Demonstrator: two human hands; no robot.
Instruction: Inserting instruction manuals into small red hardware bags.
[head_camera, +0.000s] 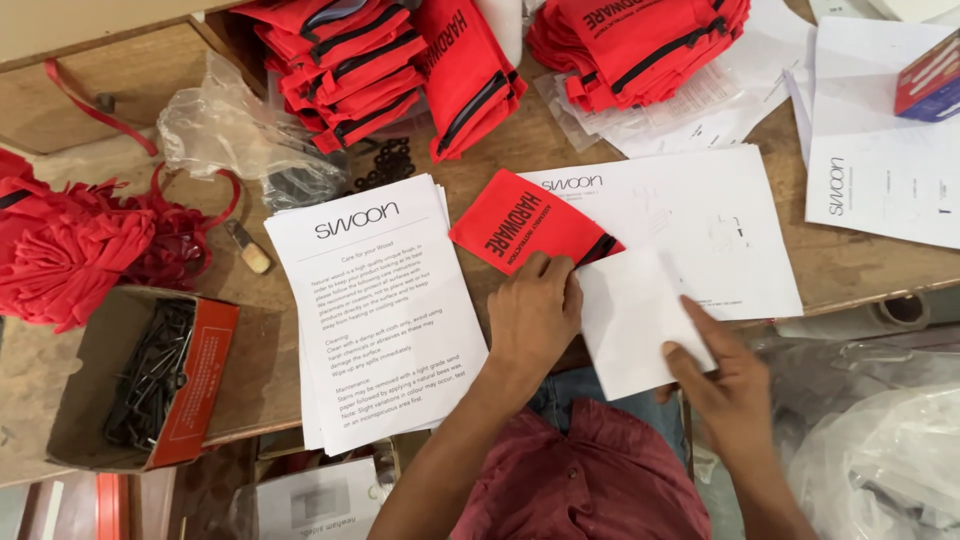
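Note:
My left hand (533, 315) presses down on the near end of a red fabric pouch (520, 228) with black lettering, which lies on the wooden table (250, 330). My right hand (722, 378) holds a folded white paper sheet (635, 320) by its right edge, fingers spread over it. The folded sheet's upper left corner meets the pouch's black-trimmed opening, right beside my left hand. Whether the paper has entered the pouch, I cannot tell. Both rest over a larger white printed sheet (700, 220).
A stack of printed white leaflets (375, 310) lies left of my hands. Piles of red pouches (370, 60) sit at the back. A cardboard box of black hex keys (150, 375) stands at left, red drawstring bags (70, 250) beside it, clear plastic bags (880, 450) at right.

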